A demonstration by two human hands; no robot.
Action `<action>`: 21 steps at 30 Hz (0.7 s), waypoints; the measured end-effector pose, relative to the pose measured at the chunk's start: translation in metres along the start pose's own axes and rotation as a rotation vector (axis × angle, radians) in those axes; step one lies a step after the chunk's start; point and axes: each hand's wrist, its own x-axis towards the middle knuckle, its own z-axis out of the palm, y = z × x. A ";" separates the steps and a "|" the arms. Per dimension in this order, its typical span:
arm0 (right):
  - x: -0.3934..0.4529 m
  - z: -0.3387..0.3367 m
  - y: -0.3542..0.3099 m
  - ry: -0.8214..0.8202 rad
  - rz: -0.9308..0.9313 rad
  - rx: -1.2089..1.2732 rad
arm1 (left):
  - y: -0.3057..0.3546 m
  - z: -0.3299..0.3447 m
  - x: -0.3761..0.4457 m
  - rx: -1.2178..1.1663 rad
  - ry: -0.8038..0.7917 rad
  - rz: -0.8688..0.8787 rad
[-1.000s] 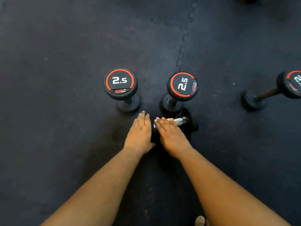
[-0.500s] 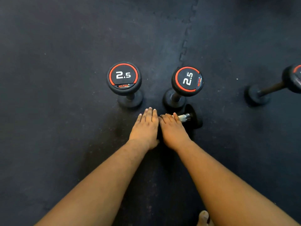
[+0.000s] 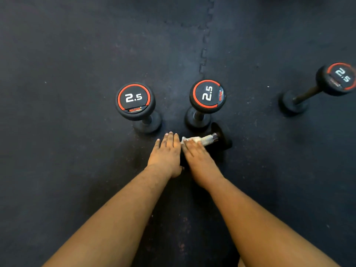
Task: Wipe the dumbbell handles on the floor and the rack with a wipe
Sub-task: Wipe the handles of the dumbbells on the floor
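Observation:
A small dumbbell (image 3: 221, 140) lies on its side on the black rubber floor, its chrome handle pointing right and slightly away. My left hand (image 3: 165, 153) rests flat on the dumbbell's near-left head, which is hidden beneath it. My right hand (image 3: 198, 158) lies over the handle with its fingertips bent down onto a white wipe (image 3: 192, 140) wrapped on the bar. The right end of the handle shows bare and shiny.
Two 2.5 dumbbells stand on end just beyond my hands, one at the left (image 3: 135, 100) and one at the middle (image 3: 207, 96), close to the lying one. A third 2.5 dumbbell (image 3: 337, 79) is at the far right. A mat seam (image 3: 204, 45) runs away from me.
My right hand has slid back left along the handle, uncovering the wipe and more of the chrome. My left hand stays on the dumbbell's left end.

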 end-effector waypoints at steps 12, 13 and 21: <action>0.005 -0.002 0.008 0.060 -0.092 0.100 | 0.002 -0.001 0.000 0.003 -0.043 -0.011; 0.005 -0.004 0.015 0.069 -0.121 0.073 | 0.002 -0.001 0.000 0.005 -0.042 -0.011; 0.015 -0.004 0.017 0.140 0.105 -0.020 | 0.005 -0.002 0.000 0.008 -0.046 -0.032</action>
